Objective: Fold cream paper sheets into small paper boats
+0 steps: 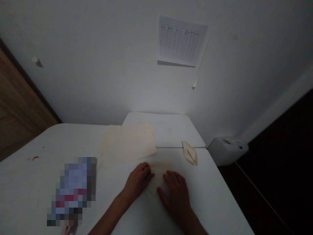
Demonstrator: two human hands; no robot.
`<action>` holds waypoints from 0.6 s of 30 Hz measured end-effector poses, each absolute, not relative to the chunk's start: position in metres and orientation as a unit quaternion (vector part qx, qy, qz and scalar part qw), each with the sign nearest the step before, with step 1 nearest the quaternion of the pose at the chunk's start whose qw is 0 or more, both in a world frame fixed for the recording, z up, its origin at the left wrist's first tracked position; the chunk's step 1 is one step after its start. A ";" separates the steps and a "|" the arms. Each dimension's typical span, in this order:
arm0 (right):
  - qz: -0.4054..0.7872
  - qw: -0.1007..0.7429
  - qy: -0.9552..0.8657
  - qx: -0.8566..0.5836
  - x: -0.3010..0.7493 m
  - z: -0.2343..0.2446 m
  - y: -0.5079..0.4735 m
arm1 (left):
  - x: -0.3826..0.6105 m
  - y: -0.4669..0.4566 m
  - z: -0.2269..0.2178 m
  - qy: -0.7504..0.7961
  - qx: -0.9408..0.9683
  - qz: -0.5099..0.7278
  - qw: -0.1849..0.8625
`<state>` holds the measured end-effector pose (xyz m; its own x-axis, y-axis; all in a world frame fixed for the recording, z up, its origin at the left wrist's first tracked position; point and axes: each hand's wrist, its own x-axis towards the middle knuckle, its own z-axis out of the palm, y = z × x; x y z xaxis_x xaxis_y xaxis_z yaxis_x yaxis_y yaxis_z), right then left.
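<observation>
A partly folded piece of cream paper (159,174) lies on the white table (207,202) between my hands. My left hand (139,179) is at its left edge, fingers curled in and closed on the paper. Resting on the paper's right side is my right hand (175,192), its fingers stretched out and the thumb apart, near the lower edge. Both hands cover part of the folds. To the right and farther back sits a small folded paper shape (190,153). Larger cream sheets (129,143) lie behind my left hand.
A blurred-out phone-like object (72,186) lies at left. A smaller white surface (166,129) adjoins the table against the wall. A printed chart (181,42) hangs on the wall. Past the table's right edge stands a white box-like item (226,150); red marks (34,158) spot the table's left.
</observation>
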<state>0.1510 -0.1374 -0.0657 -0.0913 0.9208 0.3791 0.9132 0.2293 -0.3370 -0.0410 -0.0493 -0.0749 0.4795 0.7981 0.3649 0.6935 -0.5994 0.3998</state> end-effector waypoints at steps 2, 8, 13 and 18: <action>0.007 0.262 -0.736 -0.624 0.151 -0.065 -0.136 | -0.041 -0.047 -0.078 0.442 0.853 0.259 0.099; 0.005 0.266 -0.727 -0.633 0.152 -0.064 -0.124 | -0.043 -0.043 -0.089 0.453 0.847 0.270 0.066; 0.007 0.268 -0.730 -0.629 0.156 -0.063 -0.111 | -0.043 -0.045 -0.092 0.444 0.849 0.280 0.068; -0.003 0.282 -0.747 -0.602 0.164 -0.062 -0.098 | -0.042 -0.047 -0.089 0.435 0.855 0.278 0.045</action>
<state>0.1639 -0.0979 -0.0617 -0.1156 0.8977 0.4252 0.9015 0.2745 -0.3345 -0.0415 -0.0471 -0.0885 0.4665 0.7693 0.4366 0.7187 -0.6174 0.3199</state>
